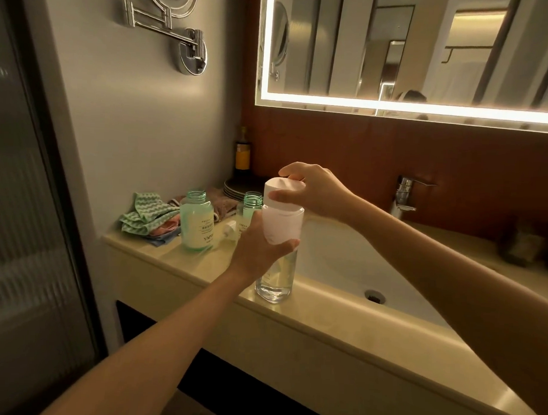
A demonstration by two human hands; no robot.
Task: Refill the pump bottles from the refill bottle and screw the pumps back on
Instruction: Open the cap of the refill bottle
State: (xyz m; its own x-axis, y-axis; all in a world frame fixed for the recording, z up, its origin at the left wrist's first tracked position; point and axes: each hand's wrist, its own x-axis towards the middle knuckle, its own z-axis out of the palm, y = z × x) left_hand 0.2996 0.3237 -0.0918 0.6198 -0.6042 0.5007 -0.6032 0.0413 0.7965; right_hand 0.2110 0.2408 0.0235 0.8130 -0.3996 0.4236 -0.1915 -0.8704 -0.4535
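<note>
- Cloths (148, 217): heaped at bench (293, 326) left end.
- Nearer pump bottle (197, 224): uncapped, beside cloths.
- Farther pump bottle (251, 205): uncapped, partly hidden by left hand (258, 253).
- Refill bottle (274, 282): upright at sink (342, 256) rim; left hand wraps its body, right hand (316, 193) grips its white cap (281, 184).
- Tap (405, 193): behind sink.

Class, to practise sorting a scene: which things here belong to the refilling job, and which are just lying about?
Job: refill bottle, white cap, left pump bottle, right pump bottle, loose pump.
Lying about: folded cloths, plates, dark bottle.
</note>
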